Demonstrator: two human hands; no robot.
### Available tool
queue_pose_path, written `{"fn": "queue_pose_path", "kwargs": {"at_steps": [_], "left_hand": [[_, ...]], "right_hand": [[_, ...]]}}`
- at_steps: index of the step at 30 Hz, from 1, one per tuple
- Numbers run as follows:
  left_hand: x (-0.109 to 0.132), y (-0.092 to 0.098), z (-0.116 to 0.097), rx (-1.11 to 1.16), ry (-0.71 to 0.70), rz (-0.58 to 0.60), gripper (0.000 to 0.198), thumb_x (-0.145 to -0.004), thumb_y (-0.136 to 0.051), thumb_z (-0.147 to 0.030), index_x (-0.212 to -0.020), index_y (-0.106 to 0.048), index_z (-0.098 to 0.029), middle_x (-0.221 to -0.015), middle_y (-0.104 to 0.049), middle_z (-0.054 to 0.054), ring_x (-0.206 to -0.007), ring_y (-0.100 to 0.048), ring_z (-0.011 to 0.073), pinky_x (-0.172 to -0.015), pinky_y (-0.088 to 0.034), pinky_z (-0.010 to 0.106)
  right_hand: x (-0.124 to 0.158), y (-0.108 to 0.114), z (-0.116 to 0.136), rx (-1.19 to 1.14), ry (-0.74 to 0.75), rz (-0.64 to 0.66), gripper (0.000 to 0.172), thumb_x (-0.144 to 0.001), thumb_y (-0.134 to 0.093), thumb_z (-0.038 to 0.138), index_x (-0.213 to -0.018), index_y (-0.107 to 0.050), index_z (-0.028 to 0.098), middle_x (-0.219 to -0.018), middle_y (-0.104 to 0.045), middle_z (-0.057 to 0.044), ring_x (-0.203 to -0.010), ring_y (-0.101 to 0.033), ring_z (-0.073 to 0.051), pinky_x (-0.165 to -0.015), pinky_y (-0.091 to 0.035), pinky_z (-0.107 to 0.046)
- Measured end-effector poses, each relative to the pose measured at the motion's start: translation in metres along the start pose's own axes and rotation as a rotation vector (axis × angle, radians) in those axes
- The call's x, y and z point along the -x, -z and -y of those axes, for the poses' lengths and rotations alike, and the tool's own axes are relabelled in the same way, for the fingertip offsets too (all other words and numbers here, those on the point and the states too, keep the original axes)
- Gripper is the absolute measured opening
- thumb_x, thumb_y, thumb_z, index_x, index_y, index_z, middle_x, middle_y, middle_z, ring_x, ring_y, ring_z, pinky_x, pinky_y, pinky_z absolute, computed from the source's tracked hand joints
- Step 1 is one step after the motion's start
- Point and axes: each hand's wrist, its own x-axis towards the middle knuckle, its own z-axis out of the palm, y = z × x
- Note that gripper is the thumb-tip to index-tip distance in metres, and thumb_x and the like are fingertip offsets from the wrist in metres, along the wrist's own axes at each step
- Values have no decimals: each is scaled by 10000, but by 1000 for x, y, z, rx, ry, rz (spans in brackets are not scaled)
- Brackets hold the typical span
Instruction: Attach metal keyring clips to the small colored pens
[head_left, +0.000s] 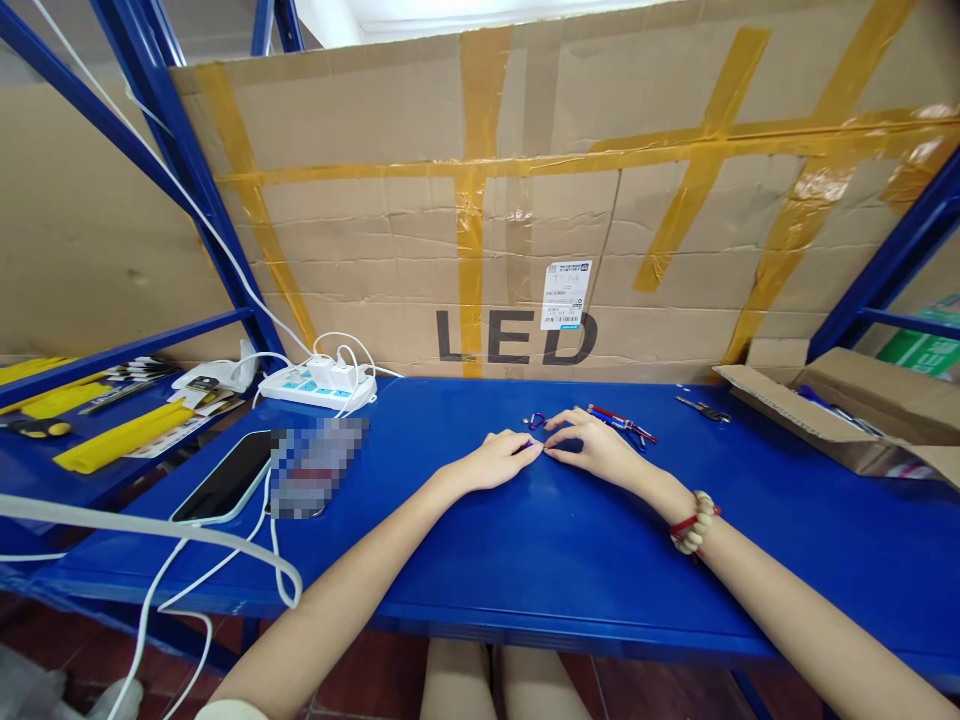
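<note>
Both hands lie low on the blue bench (570, 560), and their fingertips meet in the middle. The left hand (499, 462) comes in from 8 o'clock, and the right hand (592, 448) comes in from 4 o'clock. Between the fingertips sits a tiny blue thing (531, 446). It is too small to see well, so I cannot tell what it is, but it may be a little clip or pin. Both hands seem to pinch it with fingers nearly closed, thumb and first finger together. I cannot tell which hand has the firmer hold.

The tiny thing lies right at the tip of each grip, at about 2 o'clock from the left hand and 9 o'clock from the right hand. Both hands are just as near to it. Its long side cannot be made out.

Just past the fingers, at 12 o'clock, lies a small blue ring piece (535, 421). A bundle of red and blue sticks (621, 424) rests just beside the right hand at 1 o'clock, lying long from 10 to 4 o'clock. Farther off at 2 o'clock is a small metal tool (703, 409), and an open cardboard box (840, 420) stands beyond it. A bead bracelet (694, 523) is on the right wrist. A phone (225, 478) and a white power strip (316, 385) lie well apart to the left.
</note>
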Motion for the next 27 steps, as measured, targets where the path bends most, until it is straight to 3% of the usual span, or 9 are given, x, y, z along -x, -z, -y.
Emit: {"fn": "queue_pose_path", "kwargs": {"at_steps": [16, 24, 27], "left_hand": [[-2, -1, 4, -18, -16, -42, 324, -924, -278, -366, -1018, -545, -207, -1053, -571, 45, -1054, -460, 198, -950, -312, 373], [-1, 1, 8, -1, -117, -170, 197, -912, -366, -293, -925, -546, -216, -1060, -574, -1, -1042, -467, 166, -936, -302, 324], [-4, -3, 11, -25, -141, -181, 186, -907, -389, -289, -945, -553, -212, -1056, -593, -1, -1024, -485, 169, -916, -314, 307]], "right_hand": [[-1, 3, 4, 25, 57, -38, 164, -804, -567, 316, -766, -705, 237, -1001, -623, -63, -935, -574, -216, -880, -439, -425], [-4, 8, 20, -84, 84, -352, 158, -812, -563, 311, -811, -697, 227, -950, -615, -61, -848, -567, -175, -778, -484, -352], [-5, 6, 27, -132, 94, -377, 168, -815, -559, 334, -815, -697, 238, -946, -610, -60, -860, -565, -178, -772, -489, -352]]}}
